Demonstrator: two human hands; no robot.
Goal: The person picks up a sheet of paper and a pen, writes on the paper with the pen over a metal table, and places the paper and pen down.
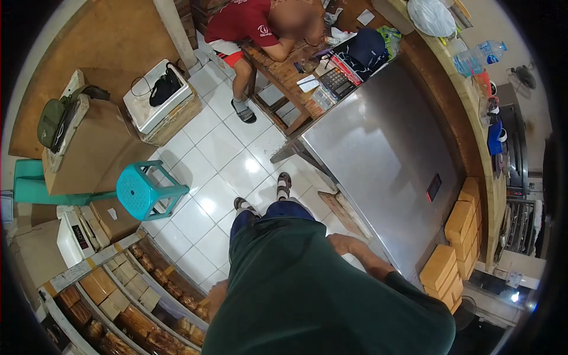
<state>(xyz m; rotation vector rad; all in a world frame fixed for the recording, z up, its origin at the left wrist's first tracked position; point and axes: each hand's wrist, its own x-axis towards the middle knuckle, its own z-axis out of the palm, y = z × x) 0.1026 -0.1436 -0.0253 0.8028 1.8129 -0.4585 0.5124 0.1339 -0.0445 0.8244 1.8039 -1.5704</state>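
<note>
My right hand hangs at my side, between my dark green shirt and the front edge of the stainless steel table. Its fingers are loosely bent, and nothing shows in them. My left hand is low on the other side, mostly hidden by the shirt. Its fingers cannot be made out. Closest to it is a shelf case with packaged bread in its rows.
A person in a red shirt leans on a wooden table holding a calculator. A teal stool stands left on white tiles. Yellow-brown blocks are stacked right, near a phone. A foam box stands behind.
</note>
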